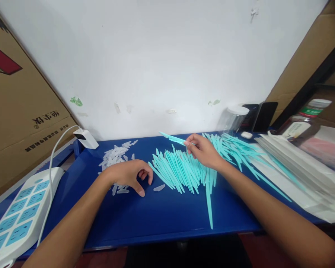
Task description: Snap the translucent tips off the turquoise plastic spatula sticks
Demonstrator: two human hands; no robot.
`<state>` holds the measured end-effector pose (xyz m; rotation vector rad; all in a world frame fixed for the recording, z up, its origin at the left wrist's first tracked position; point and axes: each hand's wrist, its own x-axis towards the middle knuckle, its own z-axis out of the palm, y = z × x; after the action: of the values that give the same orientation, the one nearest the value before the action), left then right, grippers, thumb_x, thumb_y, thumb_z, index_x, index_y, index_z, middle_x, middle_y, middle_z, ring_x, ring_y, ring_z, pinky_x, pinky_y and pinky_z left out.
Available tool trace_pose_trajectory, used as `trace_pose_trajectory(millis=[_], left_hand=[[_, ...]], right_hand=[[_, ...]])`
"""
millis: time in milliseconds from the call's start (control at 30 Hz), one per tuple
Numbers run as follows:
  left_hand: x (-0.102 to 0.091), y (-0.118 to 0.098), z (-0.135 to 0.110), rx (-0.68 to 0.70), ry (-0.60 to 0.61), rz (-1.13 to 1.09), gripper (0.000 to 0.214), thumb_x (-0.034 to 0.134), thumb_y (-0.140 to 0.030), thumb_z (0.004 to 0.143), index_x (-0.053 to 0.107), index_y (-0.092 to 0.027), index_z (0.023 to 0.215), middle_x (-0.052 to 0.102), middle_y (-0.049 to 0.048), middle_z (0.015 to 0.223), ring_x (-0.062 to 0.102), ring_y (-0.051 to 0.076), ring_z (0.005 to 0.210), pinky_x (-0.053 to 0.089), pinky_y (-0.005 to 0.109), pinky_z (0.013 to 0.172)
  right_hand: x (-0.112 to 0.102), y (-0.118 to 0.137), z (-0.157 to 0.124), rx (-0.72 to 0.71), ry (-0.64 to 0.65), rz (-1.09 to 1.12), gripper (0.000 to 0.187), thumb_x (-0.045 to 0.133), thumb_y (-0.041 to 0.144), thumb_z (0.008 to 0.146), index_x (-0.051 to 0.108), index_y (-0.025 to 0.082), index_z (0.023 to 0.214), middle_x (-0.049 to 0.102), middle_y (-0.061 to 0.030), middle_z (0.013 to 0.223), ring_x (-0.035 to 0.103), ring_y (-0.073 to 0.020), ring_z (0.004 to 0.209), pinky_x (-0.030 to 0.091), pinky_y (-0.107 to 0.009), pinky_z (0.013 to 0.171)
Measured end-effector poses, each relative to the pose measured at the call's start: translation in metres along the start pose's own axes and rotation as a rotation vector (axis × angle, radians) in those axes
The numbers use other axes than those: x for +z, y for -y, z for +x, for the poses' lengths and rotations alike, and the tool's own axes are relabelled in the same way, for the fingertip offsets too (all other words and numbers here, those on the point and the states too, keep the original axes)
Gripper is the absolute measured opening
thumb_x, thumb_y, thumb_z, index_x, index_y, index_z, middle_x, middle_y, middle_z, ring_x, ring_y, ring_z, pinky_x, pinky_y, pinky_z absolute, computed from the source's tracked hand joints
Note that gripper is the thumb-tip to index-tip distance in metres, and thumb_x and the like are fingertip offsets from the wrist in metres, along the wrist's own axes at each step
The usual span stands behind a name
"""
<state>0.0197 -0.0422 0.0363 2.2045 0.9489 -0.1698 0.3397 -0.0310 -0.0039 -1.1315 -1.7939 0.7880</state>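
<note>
My right hand (199,148) pinches a slim turquoise eyebrow razor (173,139) by one end, its other end pointing up and left toward the wall. Below it lies a dense row of similar turquoise razors (178,169) on the blue table (156,219). My left hand (134,174) hovers to the left of that row with thumb and fingers apart and curled, nothing visible between them. Small translucent blade covers (115,154) are heaped behind and partly under this hand. One loose cover (159,188) rests just right of my left thumb.
More turquoise razors (234,147) spread at the right, beside plastic bags (290,167). A clear jar (234,118), a phone (264,116) and a bottle (298,119) stand at the back right. A power strip (25,212), a white charger (86,138) and a carton (19,104) are left.
</note>
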Motion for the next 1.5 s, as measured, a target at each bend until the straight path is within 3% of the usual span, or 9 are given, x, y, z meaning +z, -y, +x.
trace_pose_trajectory(millis=[167, 267, 367, 633, 867, 1000, 1133, 1300, 1500], left_hand=[[0.005, -0.004, 0.004, 0.041, -0.007, 0.001, 0.03, 0.084, -0.053, 0.076, 0.081, -0.026, 0.088, 0.066, 0.0039, 0.088, 0.061, 0.022, 0.081, 0.042, 0.03, 0.066], [0.012, -0.013, 0.007, 0.066, -0.079, 0.015, 0.037, 0.078, -0.059, 0.082, 0.08, -0.024, 0.092, 0.063, 0.003, 0.081, 0.057, 0.018, 0.071, 0.04, 0.03, 0.061], [0.021, -0.019, 0.012, 0.05, -0.142, 0.036, 0.045, 0.078, -0.065, 0.079, 0.079, -0.022, 0.091, 0.061, 0.0026, 0.076, 0.054, 0.017, 0.065, 0.037, 0.03, 0.057], [0.025, -0.019, 0.013, 0.125, -0.121, -0.022, 0.026, 0.075, -0.045, 0.089, 0.076, -0.019, 0.086, 0.072, 0.0044, 0.081, 0.064, 0.017, 0.07, 0.048, 0.028, 0.062], [0.018, -0.011, 0.022, 0.173, -0.471, -0.383, 0.029, 0.074, -0.043, 0.092, 0.071, -0.02, 0.11, 0.077, 0.0058, 0.091, 0.074, 0.021, 0.082, 0.058, 0.033, 0.077], [0.02, -0.005, 0.031, 0.184, -0.633, -0.576, 0.047, 0.071, -0.045, 0.095, 0.061, -0.02, 0.134, 0.08, 0.0096, 0.099, 0.076, 0.022, 0.077, 0.059, 0.033, 0.071], [0.024, -0.003, 0.038, 0.131, -0.712, -0.699, 0.045, 0.068, -0.052, 0.096, 0.065, -0.015, 0.121, 0.081, 0.015, 0.1, 0.076, 0.021, 0.07, 0.059, 0.032, 0.063], [0.03, -0.004, 0.044, 0.123, -0.769, -0.812, 0.041, 0.071, -0.055, 0.093, 0.06, -0.017, 0.103, 0.081, 0.0156, 0.106, 0.077, 0.022, 0.07, 0.06, 0.031, 0.059], [0.034, -0.001, 0.05, 0.145, -0.95, -0.702, 0.037, 0.083, -0.049, 0.084, 0.075, -0.014, 0.094, 0.076, 0.0067, 0.076, 0.069, 0.017, 0.062, 0.055, 0.025, 0.052]], right_hand=[[0.0, 0.001, 0.0, -0.01, -0.009, 0.002, 0.031, 0.057, 0.052, 0.101, 0.055, 0.023, 0.091, 0.065, 0.0021, 0.069, 0.051, -0.0132, 0.05, 0.041, -0.029, 0.053], [0.0, 0.001, 0.0, -0.008, -0.018, -0.003, 0.028, 0.057, 0.048, 0.102, 0.055, 0.022, 0.092, 0.066, 0.0016, 0.07, 0.052, -0.0128, 0.051, 0.041, -0.028, 0.055], [-0.001, 0.002, 0.001, -0.005, -0.028, -0.003, 0.027, 0.057, 0.047, 0.102, 0.055, 0.022, 0.091, 0.066, 0.0012, 0.07, 0.052, -0.0127, 0.051, 0.041, -0.028, 0.055], [0.001, 0.0, 0.0, -0.018, -0.015, -0.007, 0.028, 0.058, 0.047, 0.102, 0.055, 0.022, 0.091, 0.066, 0.0015, 0.07, 0.053, -0.0124, 0.052, 0.041, -0.027, 0.055], [0.001, 0.008, -0.002, -0.004, 0.036, 0.071, 0.029, 0.058, 0.048, 0.102, 0.054, 0.022, 0.092, 0.066, 0.0021, 0.069, 0.053, -0.0126, 0.049, 0.042, -0.028, 0.052], [0.001, 0.009, -0.003, -0.005, 0.046, 0.07, 0.029, 0.056, 0.05, 0.103, 0.054, 0.022, 0.093, 0.066, 0.0023, 0.068, 0.046, -0.0113, 0.048, 0.037, -0.027, 0.051], [0.002, 0.009, -0.004, 0.005, 0.053, 0.057, 0.027, 0.053, 0.049, 0.105, 0.053, 0.023, 0.098, 0.064, 0.0046, 0.062, 0.04, -0.0117, 0.048, 0.032, -0.026, 0.049], [0.001, 0.011, -0.005, 0.007, 0.05, 0.043, 0.025, 0.052, 0.048, 0.106, 0.051, 0.024, 0.099, 0.063, 0.0061, 0.06, 0.039, -0.012, 0.047, 0.032, -0.026, 0.049], [0.002, 0.013, -0.007, -0.003, 0.058, 0.002, 0.024, 0.052, 0.047, 0.106, 0.051, 0.024, 0.098, 0.062, 0.0061, 0.059, 0.041, -0.0115, 0.047, 0.033, -0.025, 0.049]])
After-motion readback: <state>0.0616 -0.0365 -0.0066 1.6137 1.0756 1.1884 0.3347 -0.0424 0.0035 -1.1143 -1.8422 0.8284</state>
